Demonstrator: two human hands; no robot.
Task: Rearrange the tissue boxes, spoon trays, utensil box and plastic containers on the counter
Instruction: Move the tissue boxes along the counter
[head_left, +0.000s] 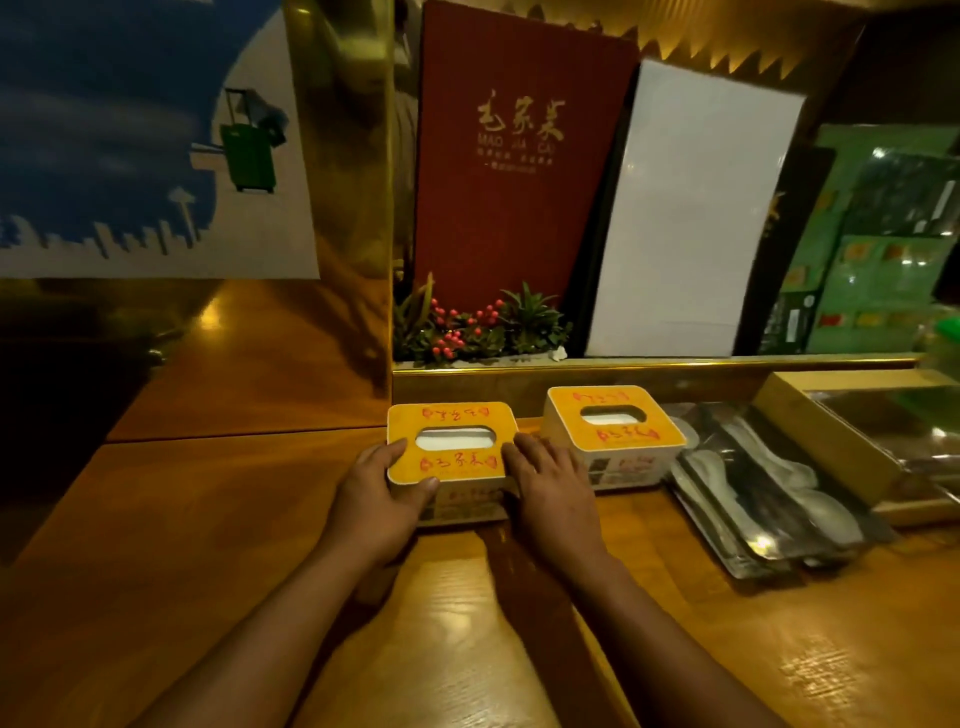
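Observation:
Two tissue boxes with orange tops and red lettering stand on the wooden counter (467, 623). The near tissue box (451, 420) sits left of centre, and both my hands grip it. My left hand (376, 496) holds its left front corner, thumb on the front edge. My right hand (550, 480) presses its right side. The second tissue box (613, 426) stands just to the right, a little further back. Spoon trays (763, 499) of clear plastic with white spoons lie to the right of it. A wooden utensil box (810, 431) with a clear lid sits at the far right.
A low gold ledge (649, 366) runs behind the boxes, carrying a red menu (514, 171), a white board (685, 218) and a planter with red berries (467, 327). A gold pillar (343, 182) rises at the left. Green packaged items (878, 260) stand at the back right.

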